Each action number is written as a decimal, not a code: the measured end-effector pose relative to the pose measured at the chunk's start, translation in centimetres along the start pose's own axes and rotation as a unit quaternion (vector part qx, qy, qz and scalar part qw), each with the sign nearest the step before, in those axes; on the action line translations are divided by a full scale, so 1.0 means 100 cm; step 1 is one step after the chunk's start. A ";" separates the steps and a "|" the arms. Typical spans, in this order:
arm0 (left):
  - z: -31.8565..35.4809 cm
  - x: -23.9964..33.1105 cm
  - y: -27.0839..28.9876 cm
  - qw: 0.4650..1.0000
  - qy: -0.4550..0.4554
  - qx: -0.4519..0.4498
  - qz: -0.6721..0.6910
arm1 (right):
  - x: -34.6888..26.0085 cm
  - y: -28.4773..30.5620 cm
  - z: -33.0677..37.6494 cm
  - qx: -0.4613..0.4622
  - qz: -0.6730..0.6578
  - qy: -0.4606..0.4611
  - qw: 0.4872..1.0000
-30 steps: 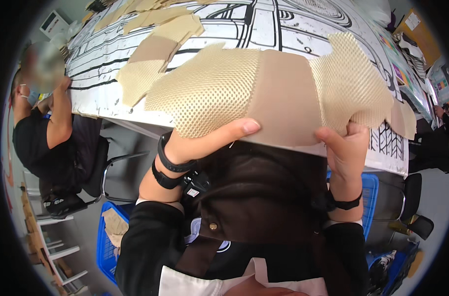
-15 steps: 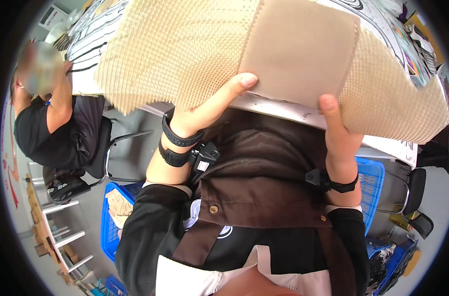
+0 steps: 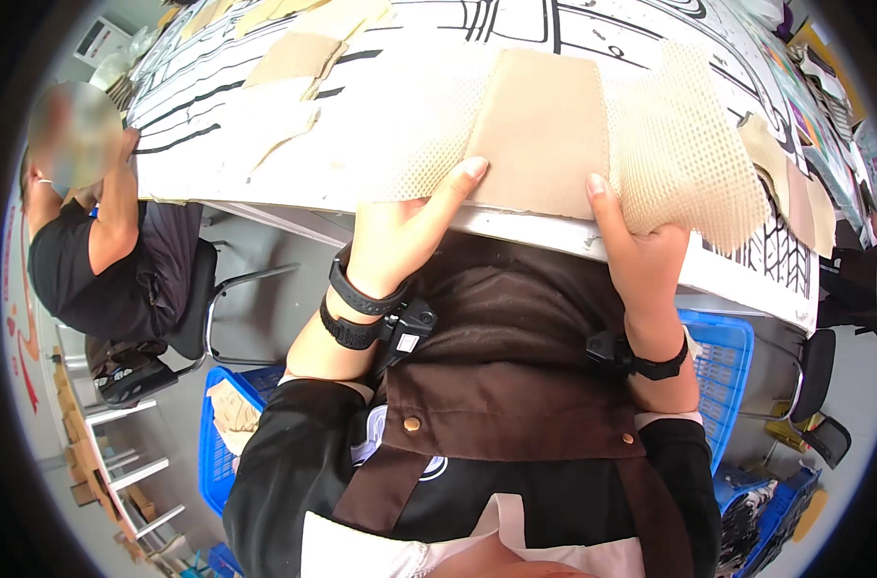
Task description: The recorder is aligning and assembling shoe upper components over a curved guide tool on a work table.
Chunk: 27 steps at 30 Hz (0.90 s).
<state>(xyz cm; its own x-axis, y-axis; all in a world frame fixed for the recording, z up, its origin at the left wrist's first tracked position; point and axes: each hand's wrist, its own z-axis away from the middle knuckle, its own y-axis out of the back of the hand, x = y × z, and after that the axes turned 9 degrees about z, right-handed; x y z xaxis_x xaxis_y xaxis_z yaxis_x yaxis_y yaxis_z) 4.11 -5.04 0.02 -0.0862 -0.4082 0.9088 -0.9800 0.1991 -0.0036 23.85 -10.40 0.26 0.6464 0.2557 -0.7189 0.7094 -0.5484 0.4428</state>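
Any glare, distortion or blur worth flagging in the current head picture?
Head view: glare washes out the left mesh of the held piece against the white tabletop; same head view, fisheye bending curves the tabletop's front edge; also head view, a blurred patch hides the co-worker's head.

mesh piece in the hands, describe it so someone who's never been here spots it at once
Find the white table with black line drawings, then its near edge. There the left hand and right hand hold a cream mesh piece with a plain tan middle panel. Unlike the similar pieces lying on the table, it is gripped in both hands.
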 end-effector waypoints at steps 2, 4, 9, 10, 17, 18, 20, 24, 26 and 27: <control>0.000 -0.001 0.000 1.000 -0.020 0.011 -0.004 | 0.002 -0.003 -0.003 -0.009 0.001 -0.010 1.000; 0.002 -0.004 0.001 0.995 -0.063 -0.015 -0.073 | 0.006 -0.009 -0.004 0.043 -0.001 0.016 0.999; 0.002 -0.006 0.003 0.991 -0.068 -0.025 -0.112 | 0.013 -0.009 0.000 -0.003 0.053 -0.045 0.998; 0.002 -0.005 0.003 0.990 -0.043 -0.038 -0.131 | 0.013 -0.010 0.000 0.015 0.054 -0.041 0.998; 0.000 -0.014 0.002 0.980 -0.112 0.006 -0.162 | 0.005 -0.008 -0.004 -0.014 0.122 -0.066 0.990; -0.001 -0.014 0.002 0.980 -0.118 0.006 -0.163 | 0.010 -0.009 -0.004 -0.006 0.120 -0.057 0.991; -0.001 -0.013 0.002 0.979 -0.124 0.006 -0.164 | 0.013 -0.010 -0.004 0.002 0.117 -0.048 0.992; -0.001 -0.013 0.002 0.977 -0.118 0.004 -0.178 | 0.005 -0.009 -0.002 -0.016 0.147 -0.050 0.988; -0.001 -0.013 0.002 0.976 -0.127 0.003 -0.175 | 0.004 -0.009 -0.002 -0.025 0.172 -0.051 0.984; -0.001 -0.013 0.002 0.974 -0.131 0.000 -0.184 | 0.005 -0.010 -0.003 -0.011 0.146 -0.039 0.988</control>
<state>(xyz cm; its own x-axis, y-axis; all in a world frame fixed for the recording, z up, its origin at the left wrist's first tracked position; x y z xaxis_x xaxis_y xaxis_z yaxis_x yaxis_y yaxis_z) 4.07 -4.40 -1.09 0.2285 -0.6657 0.7104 -0.9530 -0.0038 0.3029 23.51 -9.52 -0.37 0.8018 0.0267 -0.5970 0.5018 -0.5727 0.6483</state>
